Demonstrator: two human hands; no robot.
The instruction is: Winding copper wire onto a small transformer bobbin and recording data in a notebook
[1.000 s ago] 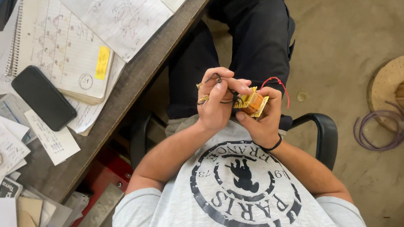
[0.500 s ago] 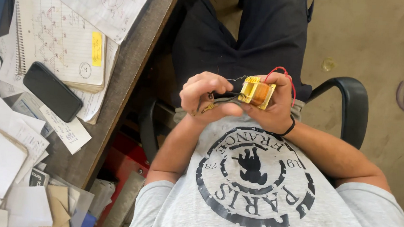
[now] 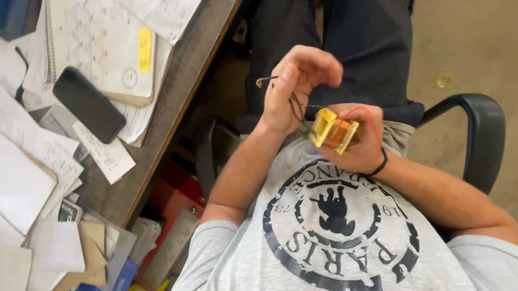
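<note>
1. Bare tan floor (image 3: pixel 482 46) fills the background beyond a seated person, whose dark trousers and grey printed shirt take up the middle of the view.
2. Landmark for what follows: the small yellow-taped transformer block (image 3: pixel 333 131), squarish, with a brassy metal core, which sits just above the shirt's round print.
3. The right hand (image 3: pixel 361 141) is wrapped around the far side of that block, its fingers curled closed on it, with a black band on the wrist behind.
4. A thin red wire (image 3: pixel 363 110) loops up from the block and over the top of the right hand.
5. The left hand (image 3: pixel 294 87) is just left of the block and slightly above it. Its fingers are bent in a loose pinch on thin dark wire leads (image 3: pixel 296 105), which run from that hand across to the block.
6. One lead end (image 3: pixel 264 81) sticks out left of the left hand; its tip looks brassy, but it is too small to make out.
7. Right of the block, past the right forearm, curves a black padded chair armrest (image 3: pixel 482 126).
8. Well to the left of the block runs the edge of a worn brown wooden desk (image 3: pixel 168 120), cluttered with loose papers.
9. On that desk, far left of the block, a black flat phone (image 3: pixel 88 104) lies face down beside a spiral-bound notebook (image 3: pixel 101 34) bearing a yellow sticky note (image 3: pixel 145 50).
</note>
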